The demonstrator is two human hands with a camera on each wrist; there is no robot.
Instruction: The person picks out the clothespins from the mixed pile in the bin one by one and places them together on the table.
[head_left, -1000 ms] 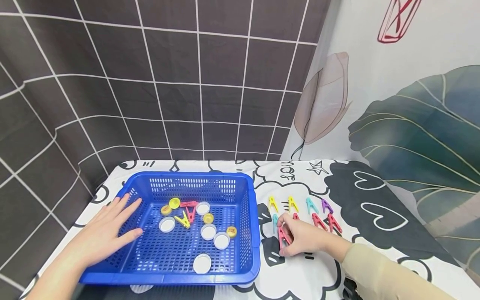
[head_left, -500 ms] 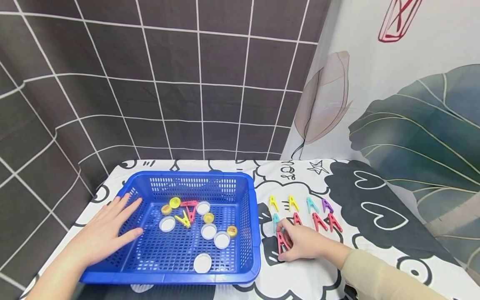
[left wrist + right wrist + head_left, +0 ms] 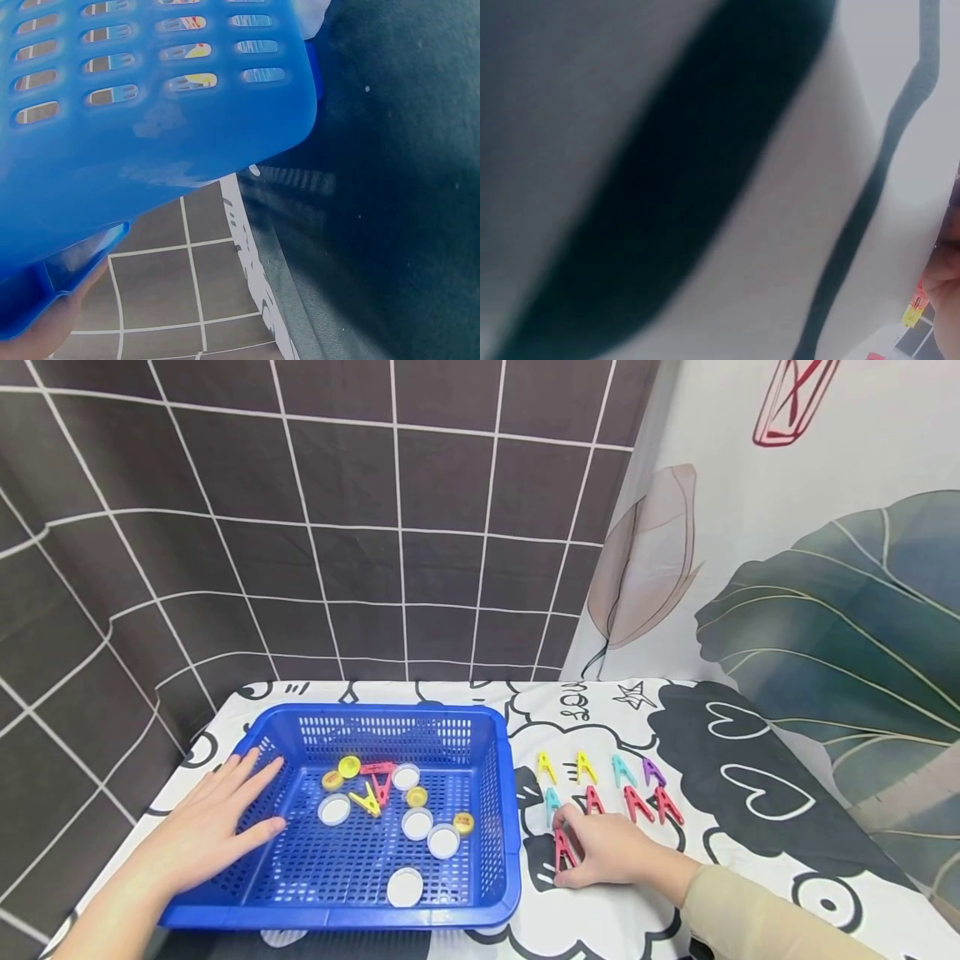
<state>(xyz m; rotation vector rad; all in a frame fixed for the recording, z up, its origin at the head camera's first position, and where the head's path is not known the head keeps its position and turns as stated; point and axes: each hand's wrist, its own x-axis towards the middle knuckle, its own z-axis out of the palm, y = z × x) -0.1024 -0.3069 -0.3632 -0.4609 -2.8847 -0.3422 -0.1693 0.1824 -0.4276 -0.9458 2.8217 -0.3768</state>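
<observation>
My left hand (image 3: pixel 213 827) lies on the left rim of a blue plastic basket (image 3: pixel 345 917), its fingers spread and straight. In the left wrist view, part of that hand (image 3: pixel 41 334) shows under the basket's edge. Right of the basket, my right hand (image 3: pixel 607 847) holds a red clothespin (image 3: pixel 561 852) between thumb and fingers, low over the patterned cloth. Just beyond that hand lie a light blue clothespin (image 3: pixel 552 806) and another red clothespin (image 3: pixel 594 800). The right wrist view shows mostly cloth, with the hand (image 3: pixel 945 281) at its right edge.
Inside the basket are white caps (image 3: pixel 405 887), yellow caps (image 3: pixel 349 766), a yellow clothespin (image 3: pixel 366 800) and red clothespins (image 3: pixel 382 789). Behind my right hand, yellow, light blue, purple (image 3: pixel 653 772) and red clothespins lie in rows. A dark checked curtain (image 3: pixel 442 568) hangs behind.
My right hand has shifted slightly left and nearer with the red clothespin, which has turned a little. The red clothespin beyond it shows more. My left hand has stayed still.
</observation>
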